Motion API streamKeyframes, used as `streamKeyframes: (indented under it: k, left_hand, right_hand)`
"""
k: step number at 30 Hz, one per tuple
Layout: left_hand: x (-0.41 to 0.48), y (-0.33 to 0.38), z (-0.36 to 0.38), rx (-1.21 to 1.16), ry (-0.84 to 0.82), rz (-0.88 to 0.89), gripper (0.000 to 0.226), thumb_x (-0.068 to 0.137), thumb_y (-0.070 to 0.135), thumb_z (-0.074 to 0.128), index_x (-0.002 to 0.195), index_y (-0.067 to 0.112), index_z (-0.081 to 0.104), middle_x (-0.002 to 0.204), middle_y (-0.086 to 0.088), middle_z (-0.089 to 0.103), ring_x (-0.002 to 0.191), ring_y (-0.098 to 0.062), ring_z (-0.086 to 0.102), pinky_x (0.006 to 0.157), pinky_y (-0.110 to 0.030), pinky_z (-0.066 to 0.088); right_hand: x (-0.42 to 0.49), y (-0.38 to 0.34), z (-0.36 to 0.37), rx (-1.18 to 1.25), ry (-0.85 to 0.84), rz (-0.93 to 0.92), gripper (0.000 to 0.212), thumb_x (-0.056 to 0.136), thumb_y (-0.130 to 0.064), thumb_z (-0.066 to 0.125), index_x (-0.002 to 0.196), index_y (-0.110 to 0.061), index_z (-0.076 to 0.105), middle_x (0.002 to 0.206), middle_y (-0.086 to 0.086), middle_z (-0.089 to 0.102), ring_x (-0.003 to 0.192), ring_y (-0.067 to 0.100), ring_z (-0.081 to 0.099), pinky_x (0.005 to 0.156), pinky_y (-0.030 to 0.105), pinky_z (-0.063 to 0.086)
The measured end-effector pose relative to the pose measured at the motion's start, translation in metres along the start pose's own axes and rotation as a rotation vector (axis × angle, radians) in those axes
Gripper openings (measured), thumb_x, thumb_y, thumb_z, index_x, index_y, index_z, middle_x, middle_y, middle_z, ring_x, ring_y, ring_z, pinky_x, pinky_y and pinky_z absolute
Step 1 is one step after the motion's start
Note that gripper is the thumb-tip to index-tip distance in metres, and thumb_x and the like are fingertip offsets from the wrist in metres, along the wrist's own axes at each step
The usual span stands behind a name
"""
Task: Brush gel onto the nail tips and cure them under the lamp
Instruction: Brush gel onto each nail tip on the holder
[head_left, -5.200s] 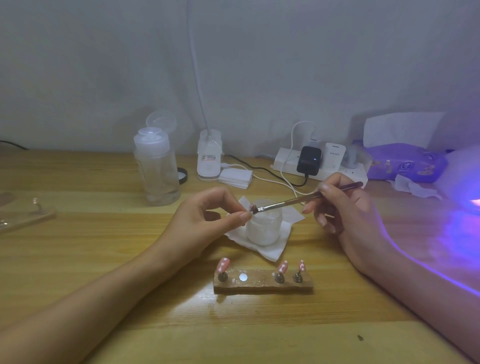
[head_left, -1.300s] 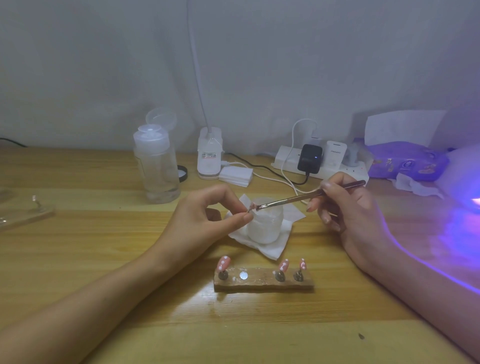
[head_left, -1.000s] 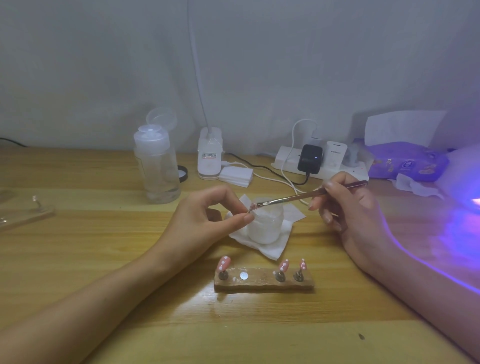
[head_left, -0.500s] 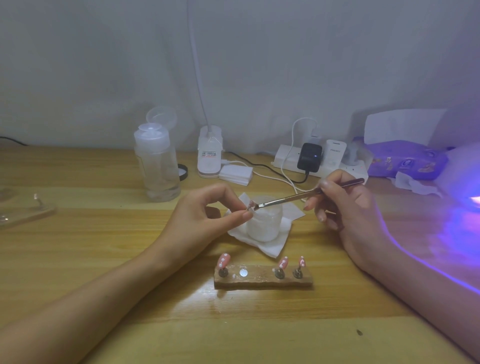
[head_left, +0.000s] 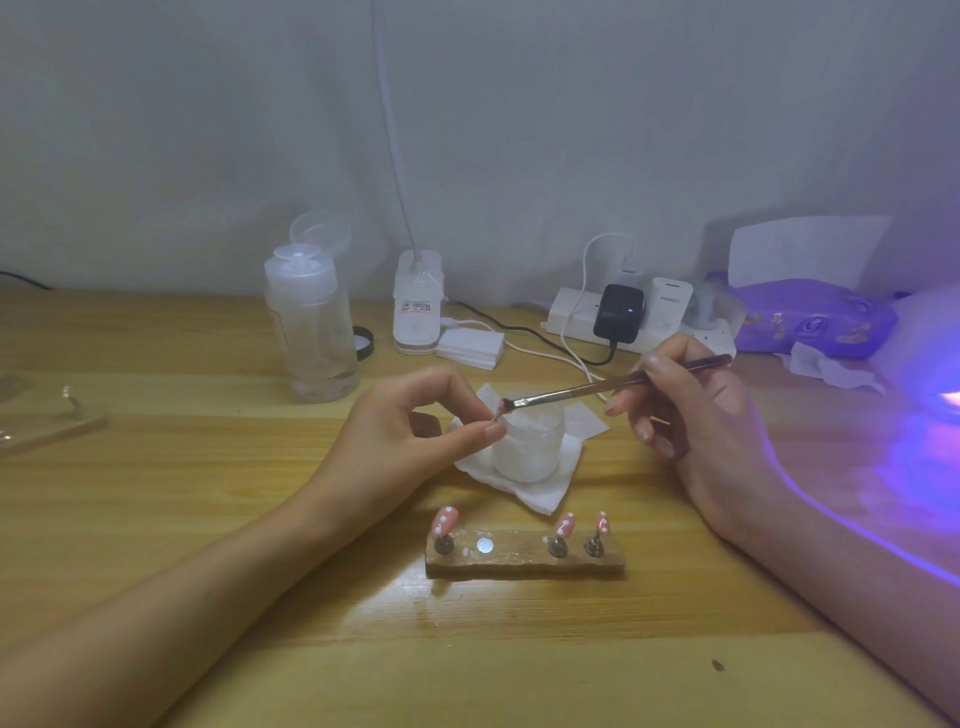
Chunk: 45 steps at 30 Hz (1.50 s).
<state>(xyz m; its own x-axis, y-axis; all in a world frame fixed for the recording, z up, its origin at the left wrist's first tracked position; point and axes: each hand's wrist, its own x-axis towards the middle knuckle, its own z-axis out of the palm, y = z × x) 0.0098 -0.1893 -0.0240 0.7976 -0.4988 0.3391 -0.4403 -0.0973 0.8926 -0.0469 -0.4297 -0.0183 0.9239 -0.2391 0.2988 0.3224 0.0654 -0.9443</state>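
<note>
At frame centre my left hand (head_left: 410, 431) pinches a nail tip (head_left: 497, 414) between thumb and forefinger, by the jar's (head_left: 527, 449) upper left. My right hand (head_left: 685, 410) grips the brush (head_left: 613, 385), bristles touching that tip. Three more tips (head_left: 565, 524) stand on the holder (head_left: 524, 558) lower centre; the lamp (head_left: 930, 364) glows violet at the right edge.

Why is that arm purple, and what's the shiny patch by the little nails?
Head view: the lamp at the right edge glows violet, tinting the right hand and table; the patch is glare on the table beside the holder.
</note>
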Motion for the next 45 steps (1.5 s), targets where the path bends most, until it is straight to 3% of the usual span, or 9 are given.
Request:
streamKeyframes:
  k: [4, 8, 13, 20, 25, 33, 38, 43, 45]
  left_hand:
    - [-0.0001, 0.0011, 0.0007, -0.007, -0.001, 0.000, 0.017, 0.074, 0.039, 0.076, 0.073, 0.024, 0.068, 0.084, 0.006, 0.070, 0.048, -0.010, 0.044, 0.047, -0.015, 0.036]
    - [0.0000, 0.0016, 0.0012, -0.002, -0.005, 0.007, 0.016, 0.075, 0.038, 0.075, 0.073, 0.024, 0.068, 0.085, 0.004, 0.070, 0.048, -0.004, 0.045, 0.047, -0.013, 0.036]
    - [0.0004, 0.0001, 0.0008, 0.005, -0.003, 0.002, 0.017, 0.074, 0.040, 0.075, 0.074, 0.025, 0.068, 0.087, 0.005, 0.071, 0.049, -0.011, 0.045, 0.049, -0.017, 0.038]
    - [0.0003, 0.0008, 0.0012, -0.001, -0.001, 0.010, 0.017, 0.074, 0.040, 0.075, 0.072, 0.025, 0.067, 0.081, 0.008, 0.070, 0.045, -0.003, 0.042, 0.045, -0.010, 0.034]
    - [0.0008, -0.0014, 0.0005, 0.011, -0.006, 0.016, 0.017, 0.074, 0.041, 0.075, 0.073, 0.026, 0.068, 0.085, 0.006, 0.071, 0.047, -0.007, 0.044, 0.048, -0.013, 0.037]
    - [0.0005, -0.0052, 0.0007, 0.024, -0.006, 0.038, 0.015, 0.077, 0.038, 0.076, 0.074, 0.025, 0.068, 0.085, 0.008, 0.069, 0.044, -0.003, 0.040, 0.047, -0.011, 0.035]
    - [0.0013, -0.0046, -0.0008, 0.029, 0.010, 0.064, 0.012, 0.082, 0.030, 0.076, 0.075, 0.026, 0.067, 0.073, 0.017, 0.065, 0.041, -0.002, 0.036, 0.045, -0.008, 0.030]
    - [0.0013, -0.0069, -0.0003, 0.113, 0.021, 0.116, 0.011, 0.089, 0.014, 0.073, 0.081, 0.016, 0.065, 0.054, 0.029, 0.056, 0.039, -0.001, 0.031, 0.046, -0.007, 0.027]
    - [0.0016, -0.0066, -0.0004, 0.131, 0.026, 0.136, 0.010, 0.089, 0.013, 0.072, 0.082, 0.014, 0.065, 0.052, 0.030, 0.054, 0.039, -0.001, 0.030, 0.046, -0.007, 0.027]
  right_hand:
    - [0.0010, 0.0010, -0.0013, -0.028, 0.052, 0.014, 0.027, 0.100, -0.017, 0.052, 0.073, -0.022, 0.051, 0.065, 0.010, 0.069, 0.045, 0.011, 0.047, 0.039, 0.016, 0.031]
    - [-0.0003, -0.0003, -0.0003, 0.004, 0.010, -0.009, 0.023, 0.093, -0.027, 0.056, 0.070, -0.028, 0.055, 0.067, 0.009, 0.070, 0.046, 0.011, 0.047, 0.040, 0.016, 0.032]
    - [0.0011, 0.0012, -0.0011, -0.035, 0.056, 0.006, 0.031, 0.101, -0.016, 0.051, 0.071, -0.025, 0.052, 0.065, 0.009, 0.069, 0.045, 0.010, 0.047, 0.039, 0.016, 0.030]
    - [0.0001, 0.0024, -0.0005, -0.050, 0.040, 0.022, 0.023, 0.100, -0.017, 0.051, 0.077, -0.018, 0.049, 0.066, 0.009, 0.069, 0.045, 0.010, 0.046, 0.039, 0.016, 0.030]
    - [0.0000, -0.0013, 0.0000, 0.006, 0.010, -0.003, 0.027, 0.096, -0.025, 0.056, 0.070, -0.029, 0.056, 0.068, 0.008, 0.070, 0.046, 0.010, 0.048, 0.040, 0.016, 0.031]
    - [0.0000, -0.0005, -0.0003, 0.021, 0.016, -0.008, 0.023, 0.097, -0.024, 0.054, 0.073, -0.025, 0.053, 0.067, 0.007, 0.070, 0.045, 0.010, 0.048, 0.040, 0.015, 0.032]
    - [0.0005, 0.0006, 0.0001, -0.011, 0.053, 0.032, 0.028, 0.099, -0.017, 0.052, 0.072, -0.022, 0.052, 0.065, 0.009, 0.069, 0.044, 0.010, 0.046, 0.038, 0.015, 0.029]
    - [-0.0005, -0.0021, 0.0026, -0.004, 0.001, 0.024, 0.024, 0.092, -0.031, 0.059, 0.068, -0.029, 0.056, 0.068, 0.008, 0.070, 0.046, 0.010, 0.047, 0.039, 0.015, 0.031]
    - [0.0007, -0.0007, 0.0022, -0.021, 0.030, 0.039, 0.024, 0.095, -0.025, 0.056, 0.070, -0.025, 0.055, 0.067, 0.009, 0.069, 0.044, 0.010, 0.046, 0.038, 0.015, 0.030]
